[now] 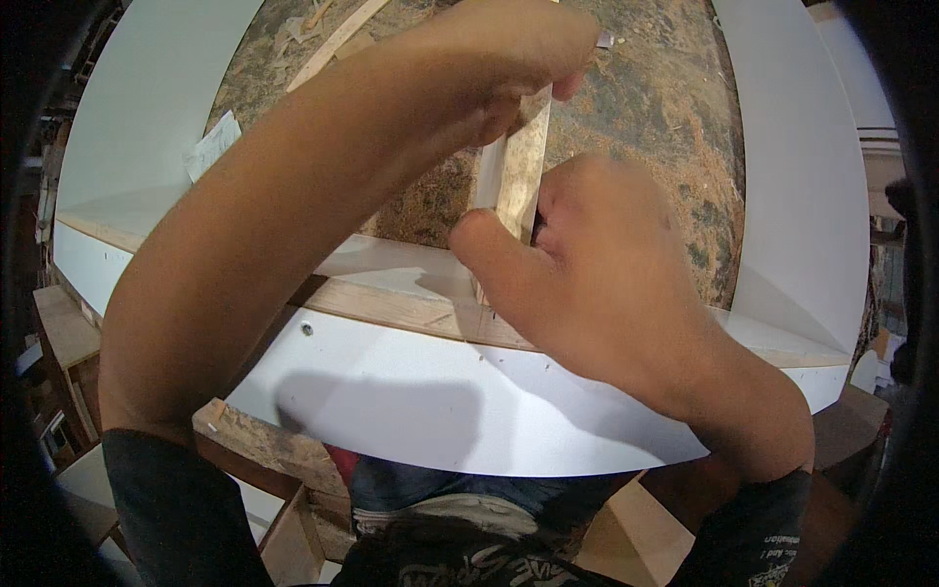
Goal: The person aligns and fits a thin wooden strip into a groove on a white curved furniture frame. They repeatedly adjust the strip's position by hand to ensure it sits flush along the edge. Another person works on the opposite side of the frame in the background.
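Observation:
A narrow pale wooden strip (523,161) runs away from me, its near end by the inner edge of a white panel (381,411). My right hand (616,245) is closed around the strip near that end, thumb on the left side and fingers on the right. Farther along, my left hand (543,49) reaches over from the left and is closed on the same strip, with fingertips on both sides. Most of its fingers are hidden behind the back of the hand. A small pale object (605,40), too small to name, shows beside it.
White panels stand at the left (161,137) and right (797,186), joining the near panel around a stained, dusty work surface (655,108). A curved wooden strip (337,41) and a crumpled paper (212,145) lie at the left. Wooden boards (269,438) are below the near panel.

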Available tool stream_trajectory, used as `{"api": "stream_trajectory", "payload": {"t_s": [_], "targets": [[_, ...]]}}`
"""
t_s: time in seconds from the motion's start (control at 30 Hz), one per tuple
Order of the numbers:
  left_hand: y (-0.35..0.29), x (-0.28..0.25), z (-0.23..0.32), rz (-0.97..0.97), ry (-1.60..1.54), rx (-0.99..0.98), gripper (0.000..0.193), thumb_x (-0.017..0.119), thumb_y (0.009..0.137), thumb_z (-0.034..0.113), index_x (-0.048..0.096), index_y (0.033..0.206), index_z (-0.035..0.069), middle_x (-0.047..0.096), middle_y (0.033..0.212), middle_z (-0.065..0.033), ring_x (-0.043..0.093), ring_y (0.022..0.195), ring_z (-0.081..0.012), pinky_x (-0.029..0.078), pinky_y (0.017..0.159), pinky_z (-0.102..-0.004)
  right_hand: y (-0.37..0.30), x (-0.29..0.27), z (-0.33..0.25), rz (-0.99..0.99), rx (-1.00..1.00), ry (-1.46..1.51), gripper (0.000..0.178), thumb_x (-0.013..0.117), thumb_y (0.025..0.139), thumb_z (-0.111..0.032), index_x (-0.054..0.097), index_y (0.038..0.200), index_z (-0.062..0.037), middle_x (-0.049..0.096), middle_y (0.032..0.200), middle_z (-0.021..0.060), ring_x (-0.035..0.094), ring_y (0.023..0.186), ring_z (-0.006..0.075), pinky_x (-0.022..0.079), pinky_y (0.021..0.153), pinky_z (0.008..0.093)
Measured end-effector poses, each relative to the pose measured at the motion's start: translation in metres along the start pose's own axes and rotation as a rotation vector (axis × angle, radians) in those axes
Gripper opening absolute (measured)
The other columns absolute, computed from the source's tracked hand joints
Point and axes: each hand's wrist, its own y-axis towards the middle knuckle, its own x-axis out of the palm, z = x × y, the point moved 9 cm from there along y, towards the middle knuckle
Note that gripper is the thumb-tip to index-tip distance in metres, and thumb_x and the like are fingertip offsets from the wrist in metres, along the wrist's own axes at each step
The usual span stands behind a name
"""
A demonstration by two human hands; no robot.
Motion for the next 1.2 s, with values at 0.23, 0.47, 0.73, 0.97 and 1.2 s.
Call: {"api": "stream_trajectory", "payload": {"t_s": [0.23, 0.47, 0.73, 0.97, 1.2], "targets": [[0.005, 0.0, -0.021, 0.049, 0.023, -0.048, 0.066, 0.065, 0.071, 0.008, 0.053, 0.133, -0.009, 0.063, 0.102, -0.0205, 0.063, 0.09, -0.0318, 0.055, 0.081, -0.0494, -0.003, 0.002, 0.003, 0.001, -0.016, 0.021, 0.049, 0.068, 0.091, -0.032, 0.065, 0.06, 0.0054, 0.056, 0.046, 0.0146, 0.06, 0.043, 0.027, 0.05, 0.05, 0.0445], [-0.004, -0.008, 0.001, 0.237, -0.054, 0.165, 0.077, 0.07, 0.082, 0.006, 0.042, 0.152, -0.006, 0.063, 0.122, -0.0197, 0.066, 0.099, -0.0278, 0.056, 0.081, -0.0379, -0.001, 0.01, 0.004, -0.132, 0.18, 0.123, 0.043, 0.071, 0.09, -0.038, 0.074, 0.076, 0.0025, 0.068, 0.064, 0.0219, 0.072, 0.063, 0.0392, 0.056, 0.063, 0.0512], [0.022, 0.008, -0.029, 0.249, -0.158, 0.031, 0.096, 0.061, 0.084, 0.0, 0.022, 0.171, 0.008, 0.048, 0.16, -0.0257, 0.05, 0.147, -0.0366, 0.042, 0.117, -0.0378, -0.003, 0.001, 0.008, -0.086, 0.265, 0.25, 0.034, 0.077, 0.088, -0.029, 0.074, 0.091, 0.0042, 0.074, 0.076, 0.0218, 0.075, 0.073, 0.0374, 0.057, 0.071, 0.0463], [0.012, 0.004, -0.018, 0.243, -0.259, 0.059, 0.096, 0.068, 0.081, 0.003, 0.03, 0.169, 0.007, 0.06, 0.147, -0.0233, 0.065, 0.124, -0.0283, 0.053, 0.1, -0.0353, 0.003, 0.021, 0.026, -0.056, 0.245, 0.573, 0.077, 0.08, 0.086, -0.012, 0.035, 0.146, 0.0043, 0.052, 0.139, 0.0272, 0.061, 0.126, 0.0384, 0.054, 0.1, 0.0453], [0.01, -0.001, -0.016, 0.269, -0.254, 0.058, 0.091, 0.06, 0.075, -0.008, 0.046, 0.162, 0.013, 0.062, 0.092, -0.0076, 0.056, 0.062, -0.0184, 0.047, 0.05, -0.0351, 0.022, 0.068, 0.017, -0.237, 0.486, 1.332, 0.085, 0.068, 0.085, 0.014, 0.024, 0.155, -0.0072, 0.057, 0.129, 0.0151, 0.068, 0.102, 0.0283, 0.059, 0.078, 0.0376]]}}
